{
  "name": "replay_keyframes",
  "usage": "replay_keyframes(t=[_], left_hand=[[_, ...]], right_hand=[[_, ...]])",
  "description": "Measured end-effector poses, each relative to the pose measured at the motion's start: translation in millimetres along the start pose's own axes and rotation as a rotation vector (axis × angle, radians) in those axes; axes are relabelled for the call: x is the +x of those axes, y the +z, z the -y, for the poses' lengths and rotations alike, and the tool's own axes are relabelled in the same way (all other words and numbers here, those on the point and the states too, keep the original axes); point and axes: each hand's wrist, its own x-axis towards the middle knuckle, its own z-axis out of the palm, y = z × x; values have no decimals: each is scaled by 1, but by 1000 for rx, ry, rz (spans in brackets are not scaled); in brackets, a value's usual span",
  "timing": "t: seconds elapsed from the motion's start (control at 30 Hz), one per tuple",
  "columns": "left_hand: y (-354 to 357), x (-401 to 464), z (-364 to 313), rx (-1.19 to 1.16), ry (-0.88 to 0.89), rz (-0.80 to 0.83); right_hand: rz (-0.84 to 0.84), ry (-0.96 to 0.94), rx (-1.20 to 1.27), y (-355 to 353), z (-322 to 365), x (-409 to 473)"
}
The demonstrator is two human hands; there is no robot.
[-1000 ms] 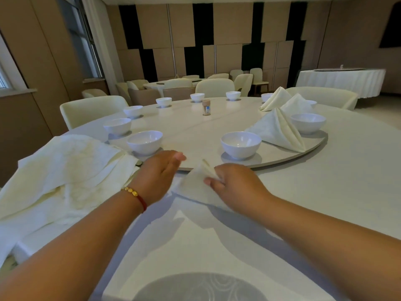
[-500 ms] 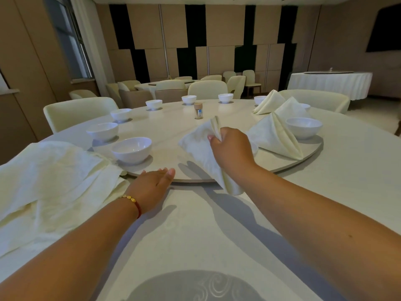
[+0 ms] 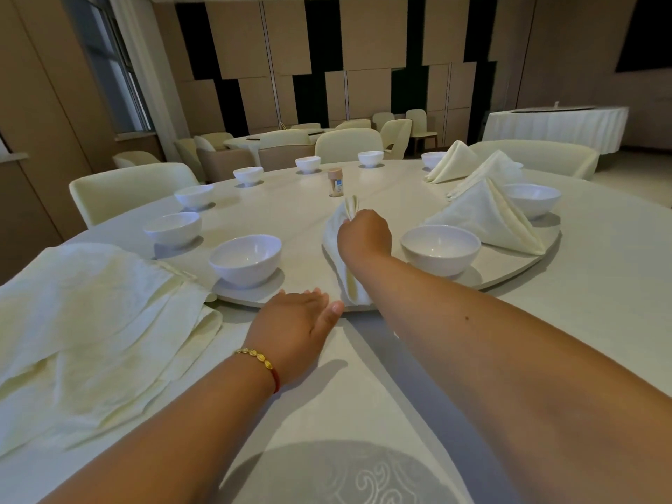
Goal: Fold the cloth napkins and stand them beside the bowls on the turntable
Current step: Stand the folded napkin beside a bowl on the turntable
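My right hand [image 3: 364, 235] pinches the top of a folded cream napkin [image 3: 340, 245] and holds it upright on the turntable [image 3: 305, 209], just left of a white bowl [image 3: 440, 249]. My left hand [image 3: 294, 323] lies flat with straight fingers at the turntable's near rim. Another white bowl [image 3: 245, 259] sits to the left of the napkin. Three folded napkins stand on the right side of the turntable, the nearest one [image 3: 487, 216] beside a bowl [image 3: 532, 200]. A heap of unfolded napkins [image 3: 91, 332] lies on the table at the left.
More white bowls [image 3: 172, 229] ring the turntable's left and far edge. A small shaker [image 3: 335, 181] stands near the turntable's centre. Cream chairs [image 3: 132, 191] surround the round table [image 3: 600, 285]. Other tables stand in the room behind.
My right hand carried the folded napkin forward from the table edge onto the turntable and set it upright beside the near bowl. My left hand stayed by the rim.
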Motion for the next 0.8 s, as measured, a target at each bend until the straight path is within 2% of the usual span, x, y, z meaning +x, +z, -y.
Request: replay_keyframes(t=[0.1, 0.3, 0.47, 0.57, 0.67, 0.8], left_hand=[[1, 3, -4, -44, -3, -21], [-5, 20, -9, -317, -196, -45], [-9, 44, -19, -770, -292, -123], [-5, 54, -26, -1010, -296, -147], [-4, 58, -36, -1032, -208, -153], [3, 63, -41, -922, -160, -180]], right_hand=[[-24, -5, -29, 5, 4, 3], [5, -14, -105, 9, -10, 2], [115, -82, -210, -5, -32, -8], [171, -229, -149, -16, -55, -24], [218, -362, -79, -32, -72, -43], [206, -480, -91, -38, -82, -48]])
